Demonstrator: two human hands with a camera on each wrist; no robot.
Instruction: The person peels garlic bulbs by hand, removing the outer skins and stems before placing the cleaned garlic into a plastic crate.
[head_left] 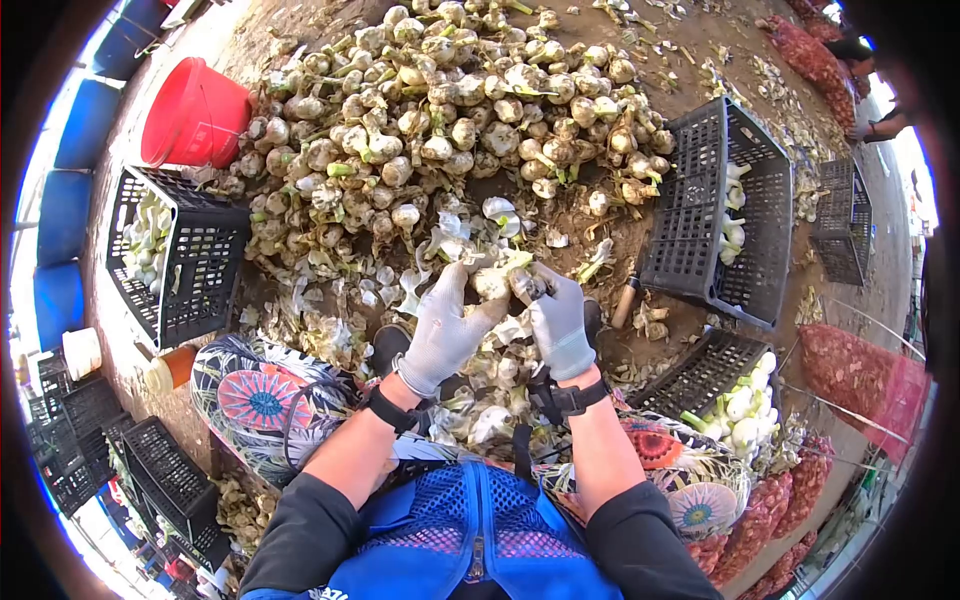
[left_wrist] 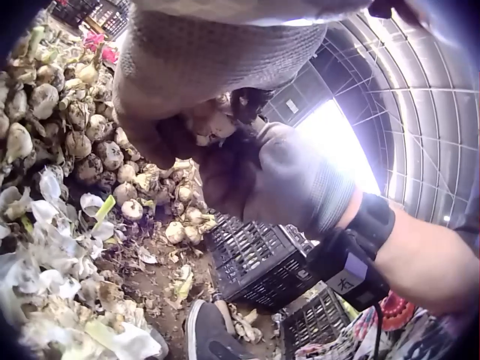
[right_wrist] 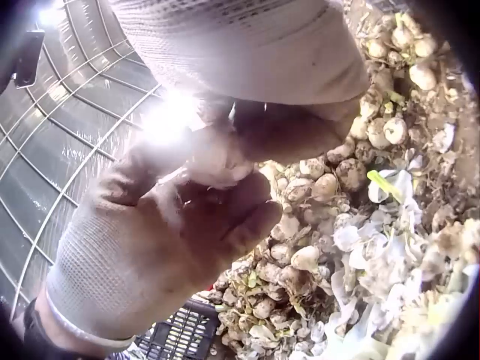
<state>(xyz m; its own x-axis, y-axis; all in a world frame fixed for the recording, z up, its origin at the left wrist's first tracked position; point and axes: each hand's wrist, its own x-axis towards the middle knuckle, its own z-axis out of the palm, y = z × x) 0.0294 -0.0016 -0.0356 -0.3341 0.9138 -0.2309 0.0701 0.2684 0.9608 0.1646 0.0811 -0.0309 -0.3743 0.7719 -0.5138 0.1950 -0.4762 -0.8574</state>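
Note:
Both hands wear pale knitted gloves and meet over a litter of peelings in front of a heap of garlic (head_left: 400, 130). A garlic bulb (head_left: 490, 283) with a short greenish stem (head_left: 518, 260) is between them. My left hand (head_left: 445, 330) grips the bulb from the left, thumb and fingers round it. My right hand (head_left: 560, 325) pinches its right side, where a dark, dirty part shows. In the right wrist view the bulb (right_wrist: 217, 161) lies against the left hand's fingers (right_wrist: 244, 217), partly hidden by the right hand (right_wrist: 247, 52).
Black crates with trimmed bulbs stand on the left (head_left: 190, 270), right (head_left: 770, 230) and beside the right knee (head_left: 715, 365). A red bucket (head_left: 200, 115) is back left. A wooden-handled tool (head_left: 626, 300) leans by the right crate. Red net sacks (head_left: 850, 370) lie far right.

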